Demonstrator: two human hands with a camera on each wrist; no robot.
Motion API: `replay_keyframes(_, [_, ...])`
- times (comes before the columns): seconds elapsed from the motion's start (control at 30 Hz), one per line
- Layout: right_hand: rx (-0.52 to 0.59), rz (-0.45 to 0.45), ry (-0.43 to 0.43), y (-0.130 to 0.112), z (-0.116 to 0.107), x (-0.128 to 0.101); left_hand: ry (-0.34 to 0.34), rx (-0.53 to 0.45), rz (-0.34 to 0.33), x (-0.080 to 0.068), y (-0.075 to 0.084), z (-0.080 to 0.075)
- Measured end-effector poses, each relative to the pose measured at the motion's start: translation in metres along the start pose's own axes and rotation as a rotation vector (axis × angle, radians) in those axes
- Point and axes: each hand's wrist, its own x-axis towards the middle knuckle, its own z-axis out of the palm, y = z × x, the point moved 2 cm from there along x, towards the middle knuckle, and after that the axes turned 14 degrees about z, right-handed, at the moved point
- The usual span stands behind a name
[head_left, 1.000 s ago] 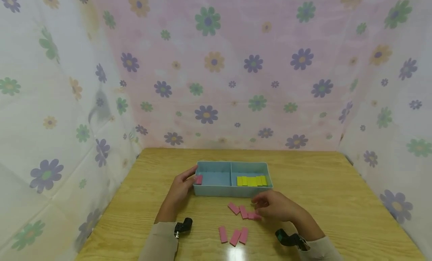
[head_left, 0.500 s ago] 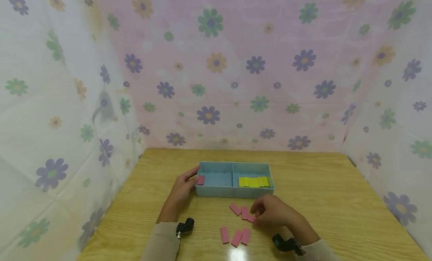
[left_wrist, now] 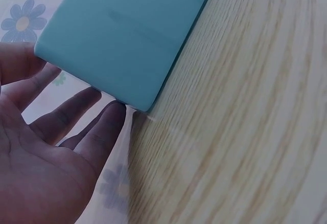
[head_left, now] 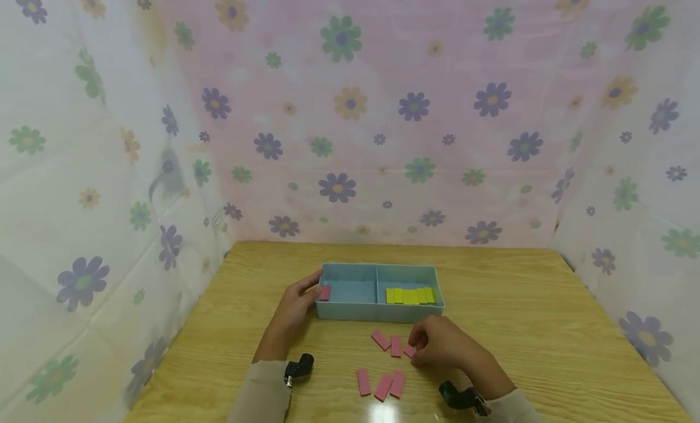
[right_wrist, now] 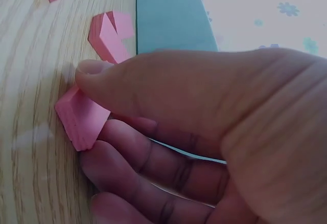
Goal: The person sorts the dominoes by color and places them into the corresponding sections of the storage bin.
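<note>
**Pinching a pink block beside the blue tray**

Gripping a small pink block [right_wrist: 82, 120] between thumb and curled fingers, the right hand [head_left: 440, 344] rests on the bench [head_left: 547, 326] just near of the blue tray [head_left: 377, 312]. The block is a flat, matte pink rectangle with crisp edges; in the right wrist view its lower edge looks to be touching the wood, tilted up under the thumb tip. In the head view it shows only as a pink corner at the fingertips.

Left of that hand lie two more pink blocks [head_left: 388, 343], close together, and nearer still a row of three pink blocks [head_left: 380, 383] lying side by side, slightly fanned.

The left hand [head_left: 295, 304] is spread, fingers straight, pressed against the tray's left end; the left wrist view shows the fingertips [left_wrist: 110, 121] touching its outer corner. The tray is shallow, pale blue and split into two compartments. One pink block [head_left: 325, 292] stands against the left wall of the left compartment, and a row of yellow blocks [head_left: 410, 295] fills the right one.

A flowered cloth [head_left: 350, 107] hangs round the bench on three sides.
</note>
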Motion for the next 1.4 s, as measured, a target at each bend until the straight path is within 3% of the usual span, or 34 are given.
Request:
replay_keyframes(0.77, [0.142, 0.035, -0.025, 0.0109, -0.0057, 0.0057, 0.0, -0.012, -0.005, 0.0002, 0.0029, 0.0006])
replay_keyframes(1.4, [0.152, 0.037, 0.035, 0.0025, -0.005, 0.0081, -0.012, 0.007, -0.003, -0.0007, 0.0005, -0.0002])
